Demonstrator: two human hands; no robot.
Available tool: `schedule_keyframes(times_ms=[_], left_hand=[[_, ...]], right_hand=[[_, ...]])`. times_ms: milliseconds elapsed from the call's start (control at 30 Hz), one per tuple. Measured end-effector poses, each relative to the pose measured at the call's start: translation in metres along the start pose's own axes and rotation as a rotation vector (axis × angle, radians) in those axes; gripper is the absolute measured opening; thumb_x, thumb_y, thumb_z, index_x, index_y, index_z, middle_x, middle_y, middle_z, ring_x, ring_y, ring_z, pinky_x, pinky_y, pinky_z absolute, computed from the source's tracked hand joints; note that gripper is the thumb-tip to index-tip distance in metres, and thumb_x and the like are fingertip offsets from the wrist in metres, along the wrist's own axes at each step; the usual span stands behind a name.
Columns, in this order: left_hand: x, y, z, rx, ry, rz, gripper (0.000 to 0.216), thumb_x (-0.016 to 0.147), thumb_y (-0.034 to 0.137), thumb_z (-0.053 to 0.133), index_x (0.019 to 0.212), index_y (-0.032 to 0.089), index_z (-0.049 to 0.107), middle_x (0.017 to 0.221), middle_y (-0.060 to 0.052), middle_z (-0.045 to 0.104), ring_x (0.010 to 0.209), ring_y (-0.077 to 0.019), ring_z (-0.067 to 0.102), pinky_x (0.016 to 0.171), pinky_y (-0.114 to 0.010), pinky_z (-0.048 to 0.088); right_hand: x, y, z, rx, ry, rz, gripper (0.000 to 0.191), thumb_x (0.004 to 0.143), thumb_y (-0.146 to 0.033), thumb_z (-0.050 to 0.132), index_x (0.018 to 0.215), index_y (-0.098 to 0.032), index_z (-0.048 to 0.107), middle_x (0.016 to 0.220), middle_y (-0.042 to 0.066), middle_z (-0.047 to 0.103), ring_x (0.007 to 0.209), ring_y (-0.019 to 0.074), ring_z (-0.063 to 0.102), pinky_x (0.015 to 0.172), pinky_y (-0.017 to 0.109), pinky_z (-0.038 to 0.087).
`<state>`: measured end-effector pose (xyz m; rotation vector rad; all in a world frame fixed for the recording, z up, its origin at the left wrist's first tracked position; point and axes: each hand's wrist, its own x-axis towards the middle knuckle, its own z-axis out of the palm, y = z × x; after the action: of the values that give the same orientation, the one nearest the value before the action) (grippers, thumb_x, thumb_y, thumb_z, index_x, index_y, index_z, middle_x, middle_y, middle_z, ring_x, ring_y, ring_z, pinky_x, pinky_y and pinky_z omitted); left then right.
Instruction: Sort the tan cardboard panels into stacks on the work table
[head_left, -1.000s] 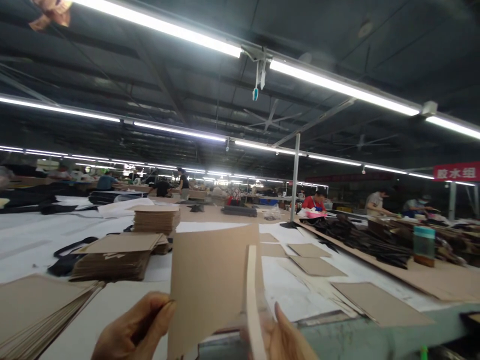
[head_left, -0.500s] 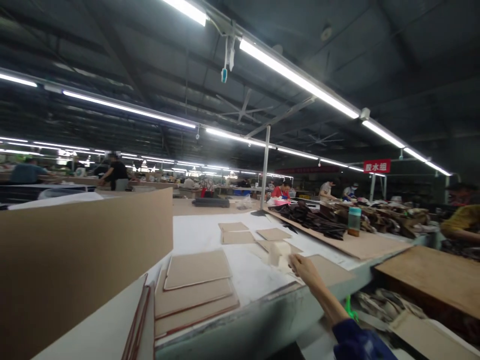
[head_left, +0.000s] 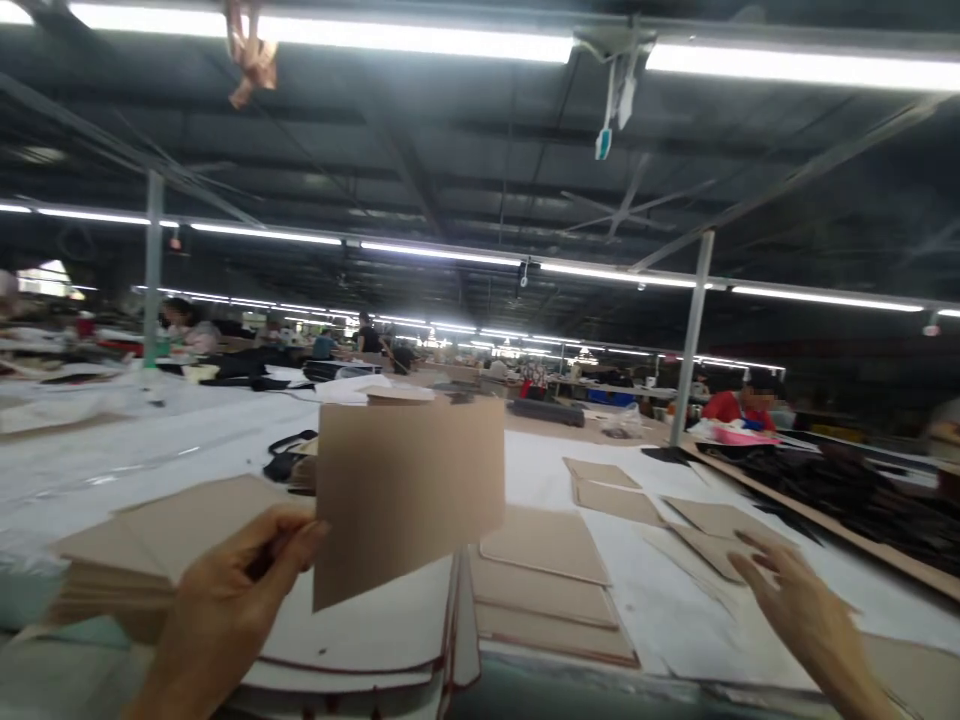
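Note:
My left hand [head_left: 225, 600] pinches the lower left edge of a brown cardboard sheet [head_left: 409, 490] and holds it upright over the table. My right hand [head_left: 799, 600] hovers at the lower right with fingers spread and nothing in it, above the white table top near loose cardboard pieces [head_left: 712, 530]. Below the held sheet lies a stack of white boards with dark red edges [head_left: 390, 640]. To the right of that stack, overlapping brown cardboard panels [head_left: 547, 570] lie flat.
A pile of brown cardboard [head_left: 150, 550] sits at the left. Dark straps [head_left: 285, 455] lie behind it. A metal post [head_left: 690, 340] stands on the long table [head_left: 150, 460]. Dark material [head_left: 855, 495] covers a board at right. Other people work at far tables.
The view swung back left. My right hand drew back from a pale block far on the table and is now open. The sheet, broad and close at the left before, stands upright at centre.

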<state>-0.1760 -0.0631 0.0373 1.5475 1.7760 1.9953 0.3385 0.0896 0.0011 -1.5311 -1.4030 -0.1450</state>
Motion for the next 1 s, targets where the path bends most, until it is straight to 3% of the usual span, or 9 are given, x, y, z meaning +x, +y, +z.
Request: schedule_keyframes(times_ms=[67, 167, 233, 333, 467, 633, 700, 800, 1000], left_hand=[[0.000, 0.003, 0.006, -0.061, -0.065, -0.036, 0.033, 0.069, 0.053, 0.061, 0.074, 0.020, 0.059, 0.051, 0.006, 0.045, 0.048, -0.0079, 0.039, 0.046, -0.018, 0.032], [0.000, -0.001, 0.013, -0.187, -0.150, -0.101, 0.035, 0.069, 0.053, 0.063, 0.073, 0.018, 0.058, 0.050, 0.007, 0.041, 0.046, -0.0066, 0.036, 0.043, -0.018, 0.028], [0.002, -0.008, 0.012, -0.260, -0.195, -0.131, 0.036, 0.068, 0.052, 0.064, 0.072, 0.018, 0.057, 0.050, 0.007, 0.042, 0.045, -0.0059, 0.035, 0.041, -0.017, 0.026], [0.009, -0.018, 0.004, -0.372, -0.206, -0.167, 0.033, 0.071, 0.048, 0.064, 0.068, 0.017, 0.054, 0.050, 0.008, 0.040, 0.043, -0.0039, 0.031, 0.040, -0.016, 0.021], [0.028, -0.039, -0.016, -0.470, -0.258, -0.289, 0.033, 0.068, 0.044, 0.068, 0.062, 0.016, 0.052, 0.045, 0.009, 0.035, 0.038, -0.0017, 0.023, 0.038, -0.017, 0.012], [0.044, -0.079, -0.033, -0.513, -0.321, -0.488, 0.032, 0.059, 0.039, 0.075, 0.063, 0.013, 0.058, 0.055, 0.001, 0.056, 0.049, -0.0083, 0.049, 0.047, -0.019, 0.033], [0.043, -0.093, -0.034, -0.526, -0.294, -0.506, 0.032, 0.060, 0.040, 0.075, 0.066, 0.013, 0.059, 0.056, 0.001, 0.058, 0.050, -0.0089, 0.050, 0.049, -0.020, 0.034], [0.031, -0.104, -0.033, -0.557, -0.247, -0.519, 0.032, 0.063, 0.041, 0.073, 0.065, 0.014, 0.058, 0.055, 0.002, 0.058, 0.049, -0.0083, 0.049, 0.050, -0.020, 0.035], [-0.004, -0.100, -0.018, -0.627, -0.183, -0.576, 0.033, 0.062, 0.043, 0.073, 0.065, 0.015, 0.057, 0.057, 0.002, 0.059, 0.051, -0.0094, 0.051, 0.050, -0.021, 0.036]], right_hand=[[-0.013, -0.056, 0.015, 0.159, -0.234, 0.019, 0.039, 0.063, -0.053, 0.056, 0.081, -0.022, 0.072, 0.090, 0.015, 0.072, 0.091, 0.0378, 0.063, 0.086, 0.050, 0.044], [-0.043, -0.142, 0.040, 0.486, -0.502, -0.089, 0.043, 0.072, -0.052, 0.056, 0.097, -0.022, 0.072, 0.106, 0.009, 0.070, 0.097, 0.0301, 0.062, 0.081, 0.041, 0.050], [-0.061, -0.184, 0.056, 0.662, -0.565, -0.063, 0.051, 0.073, -0.054, 0.055, 0.107, -0.019, 0.069, 0.109, 0.009, 0.069, 0.087, 0.0260, 0.064, 0.069, 0.037, 0.053], [-0.080, -0.219, 0.073, 0.730, -0.589, 0.012, 0.055, 0.066, -0.051, 0.065, 0.108, -0.016, 0.069, 0.091, 0.008, 0.073, 0.064, 0.0186, 0.061, 0.062, 0.034, 0.053], [-0.093, -0.242, 0.087, 0.755, -0.613, 0.098, 0.048, 0.058, -0.045, 0.072, 0.096, -0.015, 0.072, 0.063, 0.001, 0.067, 0.048, 0.0132, 0.052, 0.056, 0.032, 0.050], [-0.125, -0.270, 0.097, 1.057, -0.771, 0.388, 0.040, 0.053, -0.035, 0.079, 0.085, -0.019, 0.060, 0.063, -0.002, 0.064, 0.060, 0.0170, 0.062, 0.057, 0.028, 0.051], [-0.138, -0.276, 0.101, 1.213, -0.857, 0.505, 0.042, 0.053, -0.033, 0.080, 0.085, -0.021, 0.056, 0.067, -0.002, 0.064, 0.066, 0.0184, 0.065, 0.061, 0.030, 0.053], [-0.149, -0.272, 0.107, 1.308, -0.945, 0.576, 0.044, 0.054, -0.030, 0.082, 0.087, -0.021, 0.054, 0.068, -0.003, 0.063, 0.072, 0.0197, 0.066, 0.065, 0.031, 0.054], [-0.145, -0.244, 0.123, 1.268, -0.912, 0.583, 0.048, 0.053, -0.029, 0.083, 0.089, -0.020, 0.053, 0.070, -0.002, 0.065, 0.072, 0.0200, 0.067, 0.065, 0.031, 0.053]])
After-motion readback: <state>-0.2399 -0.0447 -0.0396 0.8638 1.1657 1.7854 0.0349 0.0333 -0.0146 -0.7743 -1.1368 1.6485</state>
